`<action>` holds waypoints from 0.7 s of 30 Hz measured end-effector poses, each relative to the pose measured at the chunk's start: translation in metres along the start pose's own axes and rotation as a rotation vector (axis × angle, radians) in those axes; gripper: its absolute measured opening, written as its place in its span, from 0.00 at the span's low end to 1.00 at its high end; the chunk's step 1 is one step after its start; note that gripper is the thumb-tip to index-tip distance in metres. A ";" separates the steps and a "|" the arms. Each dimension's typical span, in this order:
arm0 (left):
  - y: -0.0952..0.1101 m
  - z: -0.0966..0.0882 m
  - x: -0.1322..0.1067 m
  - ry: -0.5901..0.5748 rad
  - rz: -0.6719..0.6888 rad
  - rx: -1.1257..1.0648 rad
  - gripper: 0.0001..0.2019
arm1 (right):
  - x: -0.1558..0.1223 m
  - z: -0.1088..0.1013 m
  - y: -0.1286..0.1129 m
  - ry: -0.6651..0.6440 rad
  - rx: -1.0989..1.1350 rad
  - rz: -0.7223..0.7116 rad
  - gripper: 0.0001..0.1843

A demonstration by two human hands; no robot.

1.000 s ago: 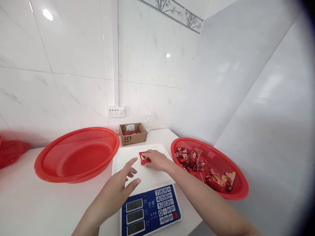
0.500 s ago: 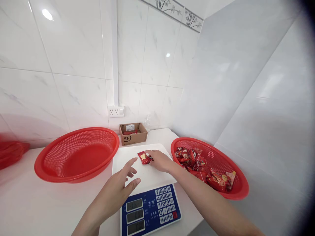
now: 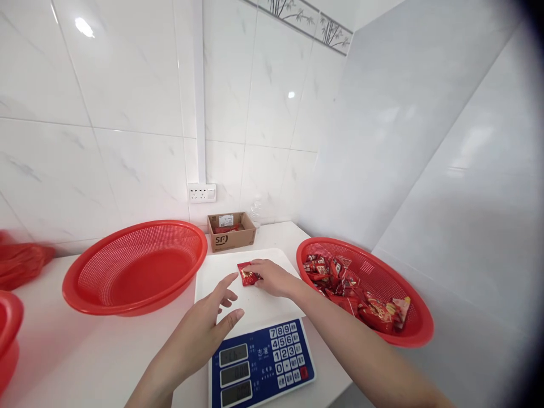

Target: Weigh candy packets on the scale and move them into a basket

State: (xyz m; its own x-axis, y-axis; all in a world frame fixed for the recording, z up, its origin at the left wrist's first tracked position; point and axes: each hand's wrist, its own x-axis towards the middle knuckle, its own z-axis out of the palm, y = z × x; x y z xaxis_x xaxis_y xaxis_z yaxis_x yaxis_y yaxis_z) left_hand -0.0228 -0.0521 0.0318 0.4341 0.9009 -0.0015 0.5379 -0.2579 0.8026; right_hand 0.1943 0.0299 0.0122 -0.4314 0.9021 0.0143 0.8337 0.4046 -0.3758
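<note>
A digital scale with a blue keypad panel (image 3: 261,362) and a white weighing platform (image 3: 216,272) stands on the white counter. My right hand (image 3: 270,277) rests on the platform, its fingers pinched on a small red packet (image 3: 247,276). My left hand (image 3: 204,326) hovers over the platform's near-left corner with its fingers spread and nothing in it. A red mesh basket (image 3: 414,334) on the right holds several red packets (image 3: 348,286).
A large red mesh basket (image 3: 136,266) with nothing in it sits left of the scale. A small cardboard box (image 3: 232,231) stands by the tiled wall under a socket (image 3: 201,192). A red bag (image 3: 21,262) and another red rim (image 3: 8,323) are at far left.
My right hand has slid the red packet slightly left on the platform. The camera turned a little, bringing a red rim into view at far left. My left hand stays put.
</note>
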 end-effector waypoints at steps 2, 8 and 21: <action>0.000 0.000 0.000 0.002 -0.002 0.002 0.26 | 0.003 0.003 0.002 0.036 0.002 -0.010 0.19; 0.002 -0.001 -0.001 0.014 0.023 0.030 0.26 | 0.002 0.005 0.002 0.077 0.023 0.021 0.19; -0.011 0.002 0.009 0.216 0.082 0.064 0.28 | -0.108 -0.062 0.138 0.154 0.032 0.678 0.12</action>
State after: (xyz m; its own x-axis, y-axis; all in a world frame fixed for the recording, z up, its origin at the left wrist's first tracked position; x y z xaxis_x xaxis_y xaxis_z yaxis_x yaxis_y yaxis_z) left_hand -0.0237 -0.0415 0.0217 0.3174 0.9279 0.1956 0.5546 -0.3489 0.7555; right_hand 0.3773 -0.0027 0.0165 0.2368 0.9660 -0.1034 0.8901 -0.2584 -0.3754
